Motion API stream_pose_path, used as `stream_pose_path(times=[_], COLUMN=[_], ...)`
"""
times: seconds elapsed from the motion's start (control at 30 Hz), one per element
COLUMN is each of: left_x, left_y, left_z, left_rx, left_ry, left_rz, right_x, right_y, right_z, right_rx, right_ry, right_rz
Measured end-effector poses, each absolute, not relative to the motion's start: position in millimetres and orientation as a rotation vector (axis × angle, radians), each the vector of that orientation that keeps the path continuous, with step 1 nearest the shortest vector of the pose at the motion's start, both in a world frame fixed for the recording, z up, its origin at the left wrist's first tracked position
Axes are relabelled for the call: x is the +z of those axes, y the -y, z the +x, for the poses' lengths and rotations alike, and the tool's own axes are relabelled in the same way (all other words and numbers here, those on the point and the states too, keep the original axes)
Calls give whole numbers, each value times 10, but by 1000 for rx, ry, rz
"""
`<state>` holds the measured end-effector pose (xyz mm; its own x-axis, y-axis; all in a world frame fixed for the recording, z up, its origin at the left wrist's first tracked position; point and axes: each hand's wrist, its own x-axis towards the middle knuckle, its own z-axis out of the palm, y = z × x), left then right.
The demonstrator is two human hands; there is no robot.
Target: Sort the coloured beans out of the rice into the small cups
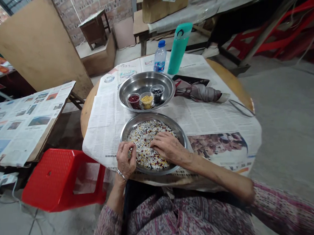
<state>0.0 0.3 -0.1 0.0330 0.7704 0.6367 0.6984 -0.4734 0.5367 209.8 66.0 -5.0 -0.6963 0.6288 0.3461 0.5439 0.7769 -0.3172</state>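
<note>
My right hand (pixel 168 148) lies flat, fingers apart, on a mix of white, red and dark beans (pixel 145 141) filling a steel plate (pixel 157 118). My left hand (pixel 125 159), with a metal bangle at the wrist, is curled at the plate's near left edge, its fingertips among the beans. Whatever its fingers may hold is hidden. Beyond stands a second steel plate (pixel 148 75) bearing small clear cups of red beans (pixel 134 101), yellow grains (pixel 146 101) and black beans (pixel 157 95). Newspaper (pixel 112 118) covers the round wooden table under both plates.
A water bottle (pixel 160 56), a teal flask (pixel 178 48) and a folded umbrella (pixel 200 92) stand at the table's far side. A red plastic stool (pixel 59 180) is at left, beside a newspaper-covered board (pixel 22 124). The concrete floor lies to the right.
</note>
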Motion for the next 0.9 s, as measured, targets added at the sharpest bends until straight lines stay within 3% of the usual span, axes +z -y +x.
stream_pose_path(times=[0.23,0.67,0.9], left_x=[3,-5,5], left_y=[2,-1,7], left_z=[5,0,8], left_rx=[1458,1458,1448], left_ry=[-1569,-1554,-1579], left_rz=[2203,2211,2208], right_x=[48,61,68], right_y=[-600,-940,-639], right_z=[2103,2159,1815], right_rx=[468,103,254], right_ry=[2606,2574,2632], right_rz=[-642,-1082,-787])
